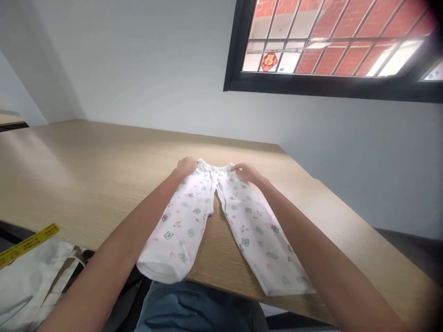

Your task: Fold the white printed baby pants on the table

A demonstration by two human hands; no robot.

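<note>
A small pair of white pants [249,221] with a green, pink and grey animal-face print lies spread on the wooden table [114,170]. Its waistband points away from me, and the legs are parted towards me. The left leg's cuff hangs over the table's near edge. My left hand [187,166] is closed at the left corner of the waistband. At the right corner, my right hand [246,171] pinches the waistband between thumb and fingers. Some of the left fingers are hidden behind the hand.
White cloth or a bag [31,281] with a yellow printed strip [29,244] sits below the table edge at the lower left. Behind the table is a pale wall [155,69] with a dark-framed, barred window [328,87]. My lap [204,309] is close to the near edge.
</note>
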